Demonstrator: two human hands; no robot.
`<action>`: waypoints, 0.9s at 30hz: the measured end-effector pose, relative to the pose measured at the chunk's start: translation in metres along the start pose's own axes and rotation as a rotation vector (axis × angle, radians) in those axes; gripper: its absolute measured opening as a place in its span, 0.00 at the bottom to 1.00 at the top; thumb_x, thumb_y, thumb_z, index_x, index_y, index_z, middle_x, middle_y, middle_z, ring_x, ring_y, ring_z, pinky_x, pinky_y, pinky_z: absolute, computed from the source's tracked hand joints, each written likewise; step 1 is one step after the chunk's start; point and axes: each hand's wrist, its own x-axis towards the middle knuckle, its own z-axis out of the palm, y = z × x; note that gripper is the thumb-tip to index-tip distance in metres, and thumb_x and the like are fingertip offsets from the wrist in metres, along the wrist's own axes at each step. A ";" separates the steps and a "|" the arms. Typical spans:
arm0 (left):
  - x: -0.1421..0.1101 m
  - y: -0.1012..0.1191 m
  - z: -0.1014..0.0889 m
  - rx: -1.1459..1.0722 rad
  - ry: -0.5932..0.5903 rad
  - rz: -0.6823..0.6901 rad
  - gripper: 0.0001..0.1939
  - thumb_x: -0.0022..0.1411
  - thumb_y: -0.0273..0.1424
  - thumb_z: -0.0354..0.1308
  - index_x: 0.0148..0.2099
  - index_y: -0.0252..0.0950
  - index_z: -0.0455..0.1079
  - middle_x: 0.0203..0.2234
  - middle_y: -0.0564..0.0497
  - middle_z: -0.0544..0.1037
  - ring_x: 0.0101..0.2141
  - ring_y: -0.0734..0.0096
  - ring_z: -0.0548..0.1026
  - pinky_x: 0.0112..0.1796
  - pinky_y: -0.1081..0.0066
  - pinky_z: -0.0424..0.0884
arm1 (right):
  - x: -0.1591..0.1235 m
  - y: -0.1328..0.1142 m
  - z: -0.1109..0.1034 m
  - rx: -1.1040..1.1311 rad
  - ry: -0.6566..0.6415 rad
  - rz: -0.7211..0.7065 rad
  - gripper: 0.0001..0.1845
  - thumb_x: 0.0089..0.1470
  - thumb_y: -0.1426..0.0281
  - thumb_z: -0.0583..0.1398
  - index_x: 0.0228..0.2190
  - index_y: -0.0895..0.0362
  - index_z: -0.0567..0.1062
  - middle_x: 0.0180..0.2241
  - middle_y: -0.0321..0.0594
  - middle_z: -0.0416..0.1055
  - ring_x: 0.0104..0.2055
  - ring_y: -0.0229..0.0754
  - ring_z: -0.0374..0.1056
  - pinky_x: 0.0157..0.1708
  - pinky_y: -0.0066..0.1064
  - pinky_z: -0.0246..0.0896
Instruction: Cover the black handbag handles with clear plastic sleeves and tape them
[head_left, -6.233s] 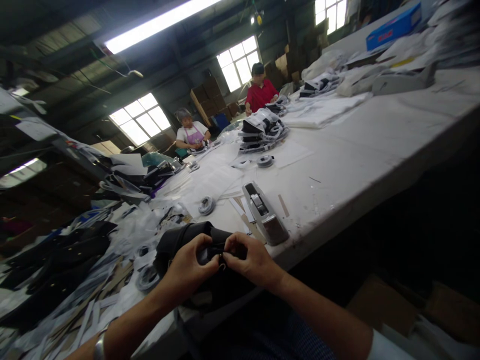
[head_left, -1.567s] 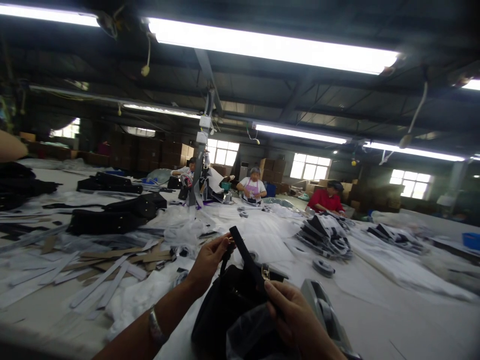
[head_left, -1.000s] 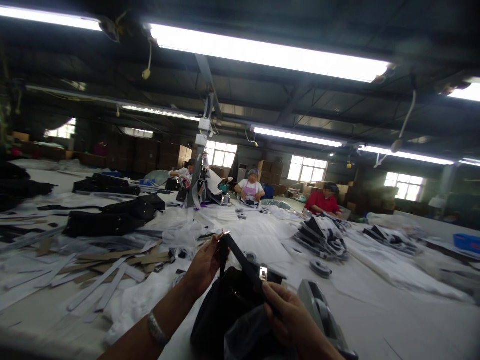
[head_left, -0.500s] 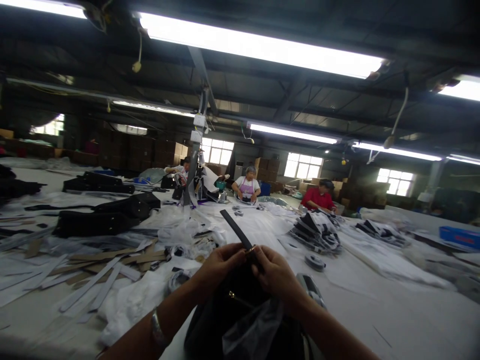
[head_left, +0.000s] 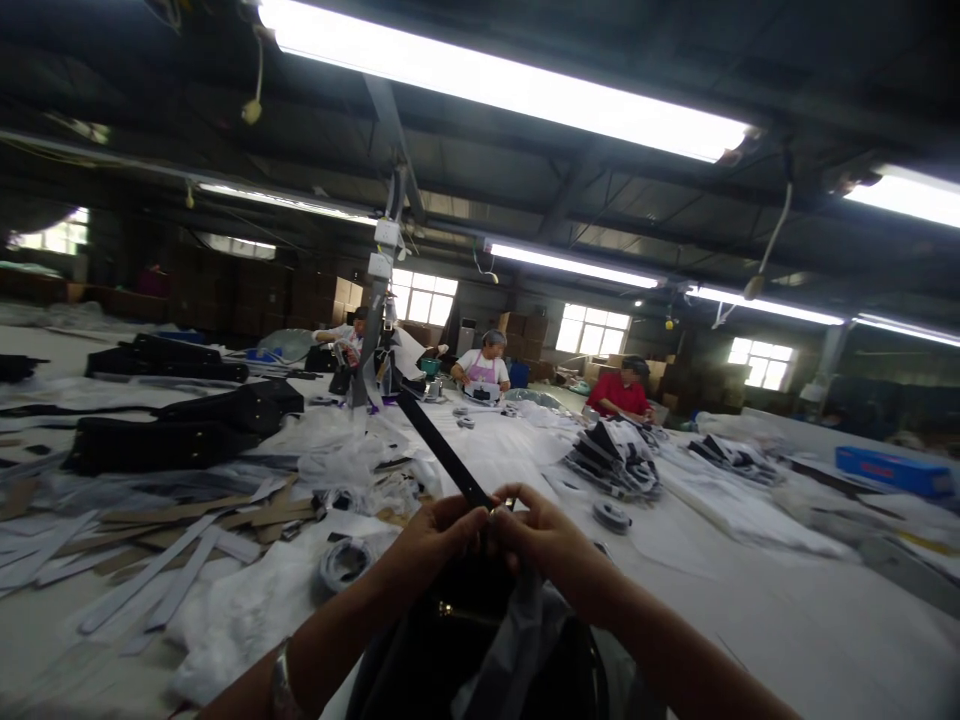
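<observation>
A black bag [head_left: 420, 650] stands in front of me at the table's near side, with a gold-coloured zipper pull on it and a strip of clear plastic hanging over its front. From its top a black strap [head_left: 442, 445] points up and to the left. My left hand [head_left: 446, 530] pinches the strap near the buckle [head_left: 510, 502]. My right hand [head_left: 536, 530] is closed on the strap at the buckle, close against my left fingertips. The fingers partly hide the buckle and the threaded part of the strap.
A grey roll [head_left: 346, 565] lies left of the bag, beside crumpled white wrapping [head_left: 225, 640]. Cardboard and grey strips [head_left: 187, 570] and black bags [head_left: 180, 430] cover the left. Wrapped dark pieces [head_left: 615, 460] and a blue box [head_left: 892, 470] are at right. Several people work across the table.
My hands came together at the buckle from holding strap and buckle apart. The strap's free end now sticks out farther up and left. The view has shifted slightly right.
</observation>
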 end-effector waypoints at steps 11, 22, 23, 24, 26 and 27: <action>0.002 -0.003 0.028 0.417 0.142 0.189 0.11 0.54 0.34 0.63 0.38 0.33 0.75 0.28 0.50 0.79 0.30 0.65 0.75 0.32 0.72 0.69 | 0.013 -0.048 0.032 -0.884 0.300 -0.414 0.08 0.59 0.71 0.57 0.34 0.56 0.77 0.34 0.46 0.80 0.41 0.51 0.75 0.45 0.41 0.65; -0.011 0.006 0.025 0.766 0.059 0.087 0.13 0.54 0.37 0.62 0.42 0.41 0.77 0.35 0.52 0.82 0.37 0.62 0.78 0.38 0.70 0.68 | -0.004 -0.038 -0.061 0.912 0.851 -0.366 0.17 0.66 0.73 0.52 0.26 0.55 0.73 0.28 0.32 0.80 0.35 0.32 0.77 0.45 0.27 0.72; -0.011 0.006 0.026 0.791 0.068 0.087 0.12 0.55 0.37 0.61 0.42 0.41 0.77 0.34 0.52 0.82 0.36 0.62 0.78 0.38 0.70 0.68 | -0.010 -0.027 -0.060 0.912 0.850 -0.333 0.16 0.65 0.73 0.53 0.26 0.55 0.74 0.29 0.32 0.80 0.35 0.31 0.77 0.43 0.26 0.72; -0.012 0.005 0.028 0.806 0.076 0.087 0.12 0.55 0.36 0.61 0.41 0.42 0.77 0.34 0.53 0.82 0.36 0.62 0.78 0.38 0.70 0.67 | -0.017 -0.015 -0.057 0.914 0.829 -0.286 0.13 0.64 0.73 0.56 0.28 0.56 0.75 0.30 0.33 0.81 0.35 0.33 0.77 0.41 0.26 0.73; -0.013 0.003 0.033 0.818 0.080 0.089 0.10 0.55 0.36 0.60 0.41 0.42 0.77 0.33 0.54 0.82 0.35 0.64 0.78 0.37 0.71 0.67 | -0.029 0.005 -0.043 0.896 0.731 -0.171 0.03 0.57 0.72 0.63 0.30 0.57 0.77 0.34 0.39 0.81 0.40 0.38 0.77 0.39 0.28 0.73; -0.014 0.002 0.035 0.821 0.078 0.094 0.10 0.56 0.35 0.60 0.41 0.43 0.76 0.33 0.54 0.82 0.35 0.64 0.78 0.36 0.71 0.67 | -0.034 0.013 -0.035 0.854 0.642 -0.106 0.02 0.54 0.72 0.66 0.32 0.57 0.78 0.38 0.41 0.81 0.43 0.40 0.76 0.40 0.29 0.73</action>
